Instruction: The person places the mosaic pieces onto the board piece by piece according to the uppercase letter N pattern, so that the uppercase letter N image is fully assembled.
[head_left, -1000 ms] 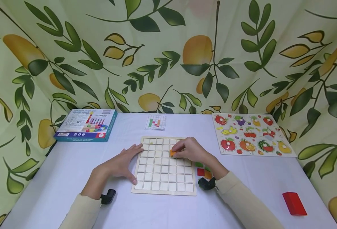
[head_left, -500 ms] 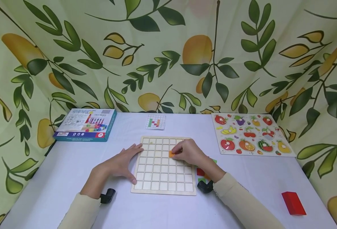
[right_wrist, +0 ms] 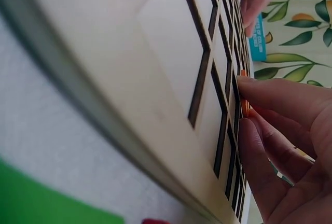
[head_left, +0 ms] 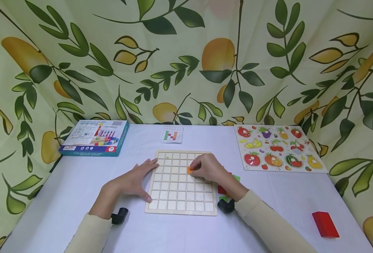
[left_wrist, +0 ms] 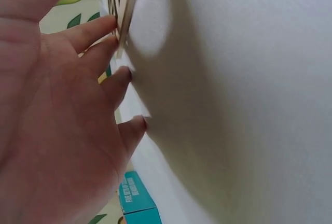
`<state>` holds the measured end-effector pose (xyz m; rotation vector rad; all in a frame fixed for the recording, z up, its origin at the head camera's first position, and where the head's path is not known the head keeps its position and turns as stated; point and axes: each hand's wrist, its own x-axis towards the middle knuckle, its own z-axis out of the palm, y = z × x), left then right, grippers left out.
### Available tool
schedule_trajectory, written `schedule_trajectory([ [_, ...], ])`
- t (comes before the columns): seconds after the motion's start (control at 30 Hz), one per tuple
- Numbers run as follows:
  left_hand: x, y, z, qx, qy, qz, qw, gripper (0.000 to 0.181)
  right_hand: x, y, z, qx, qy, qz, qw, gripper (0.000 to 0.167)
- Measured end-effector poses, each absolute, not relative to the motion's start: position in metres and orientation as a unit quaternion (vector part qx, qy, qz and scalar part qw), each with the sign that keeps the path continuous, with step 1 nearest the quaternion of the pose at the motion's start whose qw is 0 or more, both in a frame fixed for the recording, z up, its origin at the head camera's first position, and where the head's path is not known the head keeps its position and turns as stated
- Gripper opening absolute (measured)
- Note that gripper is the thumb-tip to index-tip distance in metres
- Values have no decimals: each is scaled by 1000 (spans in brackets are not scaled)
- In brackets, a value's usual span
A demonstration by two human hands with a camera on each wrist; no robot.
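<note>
A wooden grid board (head_left: 182,212) lies on the white table in the head view. My right hand (head_left: 207,168) pinches an orange square tile (head_left: 189,170) at a cell in the board's upper right part. In the right wrist view, thumb and fingers of the right hand (right_wrist: 290,136) hold the orange tile (right_wrist: 244,99) against the grid. My left hand (head_left: 132,181) spreads over the board's left edge, fingertips and thumb touching the frame. The left wrist view shows that hand (left_wrist: 67,105) with fingers extended, two at the board's edge (left_wrist: 129,6).
Red, orange and green tiles (head_left: 223,199) lie right of the board, partly under the right forearm. A patterned card (head_left: 172,135) sits behind the board. There is a boxed set (head_left: 94,138) at back left, a fruit puzzle (head_left: 279,148) at back right, and a red block (head_left: 325,225) at front right.
The orange tile has gone from tilted in the fingers to lying nearly flat at the cell. My right hand has shifted slightly down and left; the left hand has stayed in place.
</note>
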<state>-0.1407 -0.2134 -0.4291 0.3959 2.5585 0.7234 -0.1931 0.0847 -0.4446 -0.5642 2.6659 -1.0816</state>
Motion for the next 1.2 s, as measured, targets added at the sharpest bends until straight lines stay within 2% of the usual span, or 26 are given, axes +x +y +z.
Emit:
schedule_trajectory([
  [0.37,-141,-214,-430,160,925,251,237,125,-195,87,-446,-206,896,-378,113,11],
  [0.8,-143,-215,-432,161,927,244,237,128,-204,99,-442,-294,873,-366,134,13],
  [1.2,-143,-216,-433,155,928,239,240,127,-205,116,-431,-297,871,-359,159,41],
])
